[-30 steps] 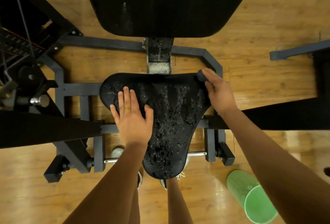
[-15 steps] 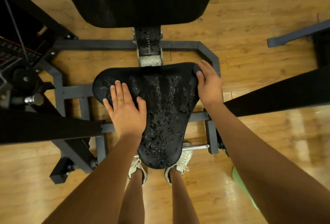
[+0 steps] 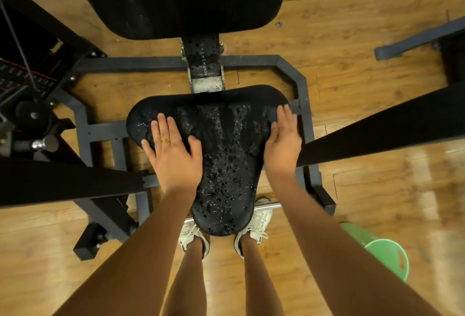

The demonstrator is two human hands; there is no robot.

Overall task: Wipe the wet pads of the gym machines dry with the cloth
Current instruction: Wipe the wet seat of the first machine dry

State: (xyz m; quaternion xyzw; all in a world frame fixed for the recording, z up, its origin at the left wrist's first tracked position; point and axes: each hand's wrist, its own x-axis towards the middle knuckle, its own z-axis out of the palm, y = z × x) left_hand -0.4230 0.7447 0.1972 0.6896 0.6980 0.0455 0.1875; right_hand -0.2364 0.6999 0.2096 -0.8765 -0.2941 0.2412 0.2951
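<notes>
Right hand (image 3: pixel 283 144) slid inward onto seat pad (image 3: pixel 226 144) corner, fingers (image 3: pixel 286 119) over cloth (image 3: pixel 273 115), grip unclear; droplets (image 3: pixel 224 184) lie left of it along pad's long axis; left hand (image 3: pixel 173 154) flat.

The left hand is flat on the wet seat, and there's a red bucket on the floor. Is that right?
Nearly. The bucket is green, not red; the head view shows it on the floor at the lower right. The left hand does lie flat on the wet seat pad.
</notes>
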